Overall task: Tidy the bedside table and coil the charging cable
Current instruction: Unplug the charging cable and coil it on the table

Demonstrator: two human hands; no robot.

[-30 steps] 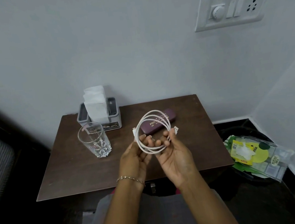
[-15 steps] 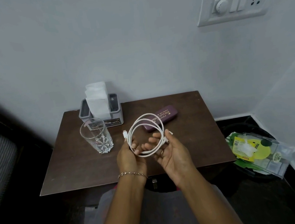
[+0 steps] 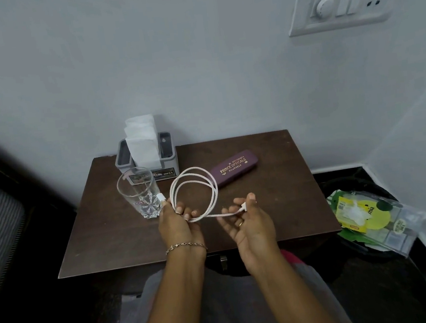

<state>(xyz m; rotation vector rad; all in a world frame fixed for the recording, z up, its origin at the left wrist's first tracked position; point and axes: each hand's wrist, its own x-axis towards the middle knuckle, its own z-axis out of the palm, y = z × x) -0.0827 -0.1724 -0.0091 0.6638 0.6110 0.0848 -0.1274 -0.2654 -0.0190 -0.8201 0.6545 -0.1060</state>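
Note:
A white charging cable [image 3: 210, 185] is wound into a few loops above the dark brown bedside table [image 3: 108, 234]. My left hand [image 3: 175, 222] pinches the bottom of the loops, with one white plug sticking up beside its thumb. My right hand [image 3: 250, 223] holds the other plug end between thumb and fingers, and a short straight run of cable stretches between the two hands. Both hands hover over the front middle of the table.
A clear drinking glass [image 3: 137, 196] stands left of my left hand. Behind it a grey holder with white tissues [image 3: 145, 153] sits against the wall. A purple spectacle case [image 3: 234, 170] lies at the back. A black bin with plastic wrappers [image 3: 366, 213] is on the floor to the right.
My hands have moved apart: the right hand drew one plug end out to the right, loosening the coil, while the left hand kept the loops. The camera also tilted slightly.

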